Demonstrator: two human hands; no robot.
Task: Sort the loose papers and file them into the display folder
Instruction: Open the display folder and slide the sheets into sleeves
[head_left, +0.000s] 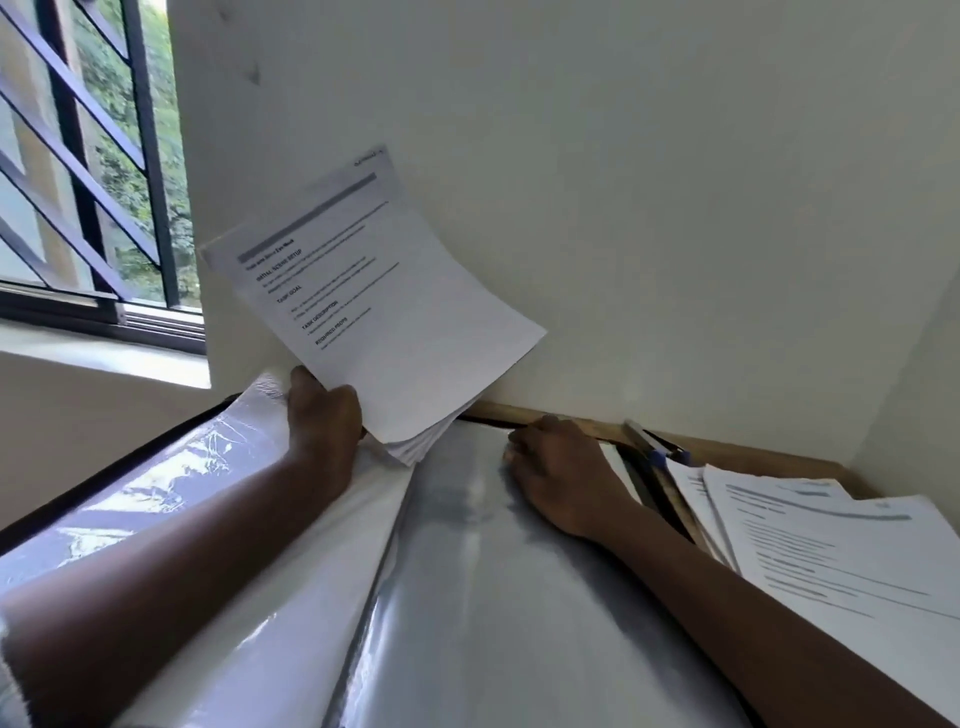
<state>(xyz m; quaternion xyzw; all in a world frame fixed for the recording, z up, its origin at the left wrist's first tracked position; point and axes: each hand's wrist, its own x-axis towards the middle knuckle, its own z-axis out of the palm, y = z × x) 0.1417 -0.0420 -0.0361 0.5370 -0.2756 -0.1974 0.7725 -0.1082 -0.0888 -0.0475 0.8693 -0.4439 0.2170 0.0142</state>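
My left hand (324, 415) grips a stack of papers (374, 306) by its near corner, raised above the open display folder (467, 597) on the table (753, 447). The stack's long axis tilts up toward the wall, heading end up-left. My right hand (561, 467) lies on the right-hand sleeve, just below-right of the stack, fingertips bent at its far edge; I cannot tell if they pinch it.

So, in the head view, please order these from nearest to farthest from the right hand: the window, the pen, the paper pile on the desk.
1. Pen, just right of the right hand.
2. Paper pile, further right.
3. Window, far left.
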